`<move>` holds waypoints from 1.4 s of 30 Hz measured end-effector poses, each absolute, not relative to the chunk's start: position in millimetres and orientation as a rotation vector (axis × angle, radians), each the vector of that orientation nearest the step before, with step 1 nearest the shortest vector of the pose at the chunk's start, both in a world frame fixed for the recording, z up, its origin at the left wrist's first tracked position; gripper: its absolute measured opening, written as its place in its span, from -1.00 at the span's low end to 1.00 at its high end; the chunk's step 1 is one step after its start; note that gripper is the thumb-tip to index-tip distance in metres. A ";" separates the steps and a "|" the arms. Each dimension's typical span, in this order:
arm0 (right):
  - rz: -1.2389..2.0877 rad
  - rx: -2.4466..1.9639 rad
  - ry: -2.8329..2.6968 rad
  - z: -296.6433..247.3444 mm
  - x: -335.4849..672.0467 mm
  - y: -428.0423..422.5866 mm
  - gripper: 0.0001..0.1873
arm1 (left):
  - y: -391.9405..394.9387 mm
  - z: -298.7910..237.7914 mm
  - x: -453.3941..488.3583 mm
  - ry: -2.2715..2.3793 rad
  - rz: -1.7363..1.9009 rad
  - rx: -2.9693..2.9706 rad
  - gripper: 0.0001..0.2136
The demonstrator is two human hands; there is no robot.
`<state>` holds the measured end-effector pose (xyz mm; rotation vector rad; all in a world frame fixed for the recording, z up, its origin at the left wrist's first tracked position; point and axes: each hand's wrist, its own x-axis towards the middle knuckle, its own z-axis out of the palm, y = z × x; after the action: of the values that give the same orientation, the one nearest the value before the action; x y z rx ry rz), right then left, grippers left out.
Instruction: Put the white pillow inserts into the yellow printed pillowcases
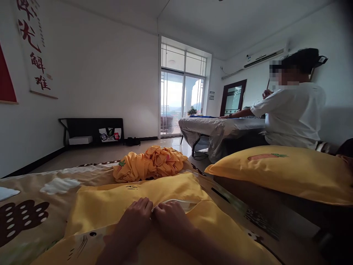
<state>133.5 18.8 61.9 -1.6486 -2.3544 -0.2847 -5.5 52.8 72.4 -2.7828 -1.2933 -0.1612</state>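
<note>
My fingertips are tucked out of sight beneath my knuckles, and the small dark spot between my hands is too tiny to make out; my forearms cover part of the printed face below, and the near edge runs out of view at six o'clock. My left hand [138, 215] and right hand [172, 217] meet side by side, knuckles up, fingers curled and gripping the edge of a yellow pillowcase [171, 187]. It lies rumpled at six o'clock on a patterned bedspread [60, 209], with a black eye and whiskers printed on it and a white strip showing beside my right hand. From my hands, a crumpled orange cloth [149, 165] sits at twelve o'clock, a carrot-print pillow [275, 175] at two.
</note>
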 end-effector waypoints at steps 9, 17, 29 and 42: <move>-0.216 -1.756 -2.256 55.4 131.5 14.2 -0.85 | 53.3 72.8 -7.0 -1.281 -0.122 -2.775 -0.74; -0.605 -1.670 -2.305 50.3 126.9 4.9 -0.90 | 54.2 73.1 -9.4 -1.258 -0.146 -2.790 -0.73; 0.061 -2.158 -1.805 62.6 219.5 4.4 -0.84 | 48.5 74.6 -9.7 -1.124 -0.156 -2.856 -0.71; -0.131 -2.411 -1.703 54.1 249.1 -29.4 -0.78 | 38.5 42.1 17.8 -0.927 -0.449 -2.764 -0.65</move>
<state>249.1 -29.4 54.1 -2.4113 -1.7031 -0.1307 17.8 38.5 42.1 -2.7641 -0.9274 -0.4494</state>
